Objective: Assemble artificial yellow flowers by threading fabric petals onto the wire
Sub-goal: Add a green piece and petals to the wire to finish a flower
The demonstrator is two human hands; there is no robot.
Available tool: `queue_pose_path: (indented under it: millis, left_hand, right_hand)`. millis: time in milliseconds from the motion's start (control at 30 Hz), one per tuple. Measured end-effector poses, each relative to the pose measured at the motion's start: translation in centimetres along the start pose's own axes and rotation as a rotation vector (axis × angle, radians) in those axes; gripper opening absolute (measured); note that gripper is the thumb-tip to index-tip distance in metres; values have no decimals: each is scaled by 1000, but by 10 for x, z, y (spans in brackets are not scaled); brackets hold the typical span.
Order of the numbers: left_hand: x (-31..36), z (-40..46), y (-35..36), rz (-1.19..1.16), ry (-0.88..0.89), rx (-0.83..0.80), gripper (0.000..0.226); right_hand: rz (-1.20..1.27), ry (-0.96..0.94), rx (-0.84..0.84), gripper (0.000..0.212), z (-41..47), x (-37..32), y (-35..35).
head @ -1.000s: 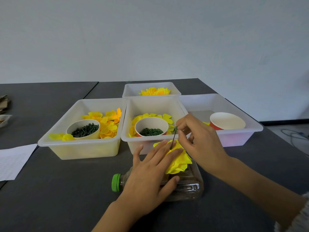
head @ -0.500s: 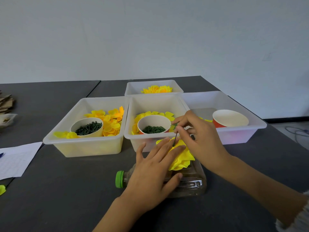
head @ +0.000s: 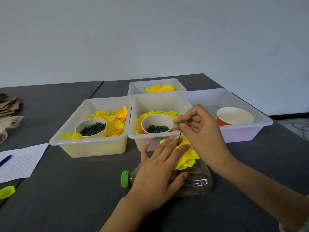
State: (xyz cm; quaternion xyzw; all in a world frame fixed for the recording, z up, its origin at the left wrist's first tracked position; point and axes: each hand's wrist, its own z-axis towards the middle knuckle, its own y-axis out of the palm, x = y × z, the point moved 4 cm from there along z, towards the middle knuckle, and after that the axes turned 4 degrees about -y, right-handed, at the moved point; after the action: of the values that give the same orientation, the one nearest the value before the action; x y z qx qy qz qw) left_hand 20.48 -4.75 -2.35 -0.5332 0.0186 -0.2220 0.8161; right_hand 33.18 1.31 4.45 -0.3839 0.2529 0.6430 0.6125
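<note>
Left hand: left hand (head: 160,166) lies flat, fingers straight, pressing the yellow flower (head: 185,154) onto the bottle (head: 197,181).
Right hand: right hand (head: 199,131) pinches a small green piece on top of the wire (head: 179,138), at the flower's 12 o'clock.
Risk: the thin wire may bend, or soft fabric petals slide off sideways.
Materials: crinkly cloth, ridged clear plastic, paper cup (head: 157,124) of green rings at 11 o'clock.

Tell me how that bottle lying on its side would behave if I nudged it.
The plastic bottle looks flat-sided, so it would probably slide rather than roll. It looks clear and thin-walled, so likely light. The left hand resting on it probably steadies it.
</note>
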Motion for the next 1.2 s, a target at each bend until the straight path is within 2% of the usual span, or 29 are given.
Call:
queue_pose_path:
  millis: [300,500,667,833,1033,1200]
  left_hand:
    - [1,0,0,9,5,3,58]
    - [0,0,1,7,3,12,60]
    - [-1,0,2,7,-8,11,58]
    - [-2,0,3,14,-8,-2,58]
    - [-2,-1,3,15,-4,1,57]
    - [-1,-1,3,21,1,12,60]
  right_hand:
    - [5,19,17,37,-6,1,-3]
    - [-18,54,-76,37,-10,8,-2]
    - [-187,92,-178,41,-14,14,-3]
    - [-269,67,-99,18,-3,12,-11]
    - [-301,105,-251,18,4,19,-2]
    - [-337,113,-274,20,4,22,-3]
